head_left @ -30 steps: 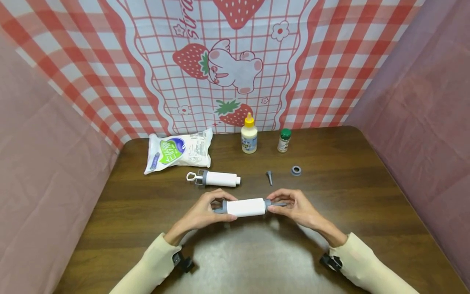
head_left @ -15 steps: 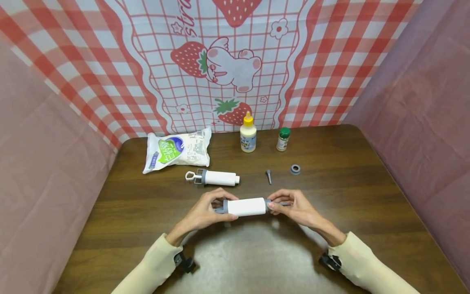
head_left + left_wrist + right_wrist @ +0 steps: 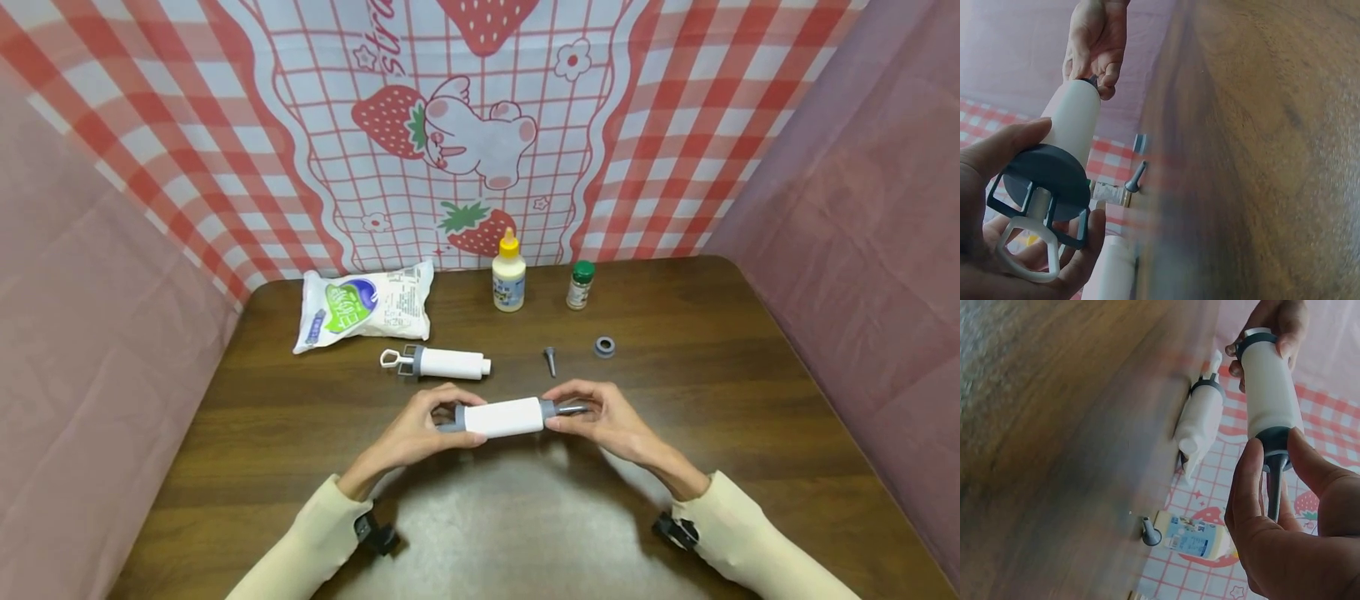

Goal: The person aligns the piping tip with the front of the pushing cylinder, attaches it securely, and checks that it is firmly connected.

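A white plastic syringe [image 3: 504, 418] is held level above the table, its right end tilted slightly up. My left hand [image 3: 411, 429] grips its grey collar end, thumb and fingers on either side; in the left wrist view a white pull ring [image 3: 1029, 250] sticks out from the grey flange [image 3: 1050, 178]. At the other end, my right hand [image 3: 615, 427] pinches the grey cap [image 3: 1272, 440] between thumb and fingers. From that cap a thin grey nozzle [image 3: 1275, 490] points toward the right palm. The syringe's inside is hidden.
Behind the hands lie a second white syringe [image 3: 452, 364], a loose grey nozzle [image 3: 551, 361] and a grey ring [image 3: 604, 347]. Farther back are a white printed packet [image 3: 367, 304], a yellow-capped bottle [image 3: 509, 283] and a green-capped jar [image 3: 580, 287], near the checked cloth [image 3: 652, 167].
My right thumb and fingers have shifted on the grey cap, the thumb now lower and more of the cap showing. The syringe's right end has risen slightly. My left hand keeps its grip.
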{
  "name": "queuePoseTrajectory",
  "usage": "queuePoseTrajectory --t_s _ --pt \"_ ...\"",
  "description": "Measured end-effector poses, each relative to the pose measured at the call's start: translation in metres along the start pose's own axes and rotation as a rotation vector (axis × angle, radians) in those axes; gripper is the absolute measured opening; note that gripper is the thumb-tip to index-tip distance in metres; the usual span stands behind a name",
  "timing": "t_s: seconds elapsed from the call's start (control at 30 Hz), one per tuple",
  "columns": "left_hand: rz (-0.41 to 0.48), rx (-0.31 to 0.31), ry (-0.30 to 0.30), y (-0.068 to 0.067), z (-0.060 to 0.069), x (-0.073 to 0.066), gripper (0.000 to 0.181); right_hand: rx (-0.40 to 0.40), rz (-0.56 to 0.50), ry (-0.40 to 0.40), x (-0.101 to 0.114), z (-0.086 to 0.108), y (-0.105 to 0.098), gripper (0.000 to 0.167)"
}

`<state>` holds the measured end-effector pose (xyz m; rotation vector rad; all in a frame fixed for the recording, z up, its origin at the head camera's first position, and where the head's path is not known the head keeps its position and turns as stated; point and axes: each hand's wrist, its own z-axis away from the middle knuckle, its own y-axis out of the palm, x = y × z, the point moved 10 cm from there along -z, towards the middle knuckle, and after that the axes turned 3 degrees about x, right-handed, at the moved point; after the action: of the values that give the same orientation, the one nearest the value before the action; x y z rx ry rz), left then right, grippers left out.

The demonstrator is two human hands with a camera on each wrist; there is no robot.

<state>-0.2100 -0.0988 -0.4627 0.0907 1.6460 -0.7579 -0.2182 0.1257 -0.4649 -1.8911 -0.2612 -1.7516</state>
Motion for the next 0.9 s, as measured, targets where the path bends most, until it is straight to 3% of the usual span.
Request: queuePoseTrajectory --t_s 0.47,0.67,0.9 --pt "-0.072 -0.066 0.057 -0.001 0.001 -0.005 0.043 0.002 -0.138 0.136 -0.015 0.001 0.005 0.036" --pt "-0.060 -0.074 0.060 0.000 0.002 -0.004 0.042 0.008 -0.097 0.141 -0.015 -0.001 0.005 0.035" --pt "-0.059 -0.046 0.038 -0.001 0.001 -0.002 0.041 -0.014 0.033 0.051 -0.003 -0.003 0.001 0.027"
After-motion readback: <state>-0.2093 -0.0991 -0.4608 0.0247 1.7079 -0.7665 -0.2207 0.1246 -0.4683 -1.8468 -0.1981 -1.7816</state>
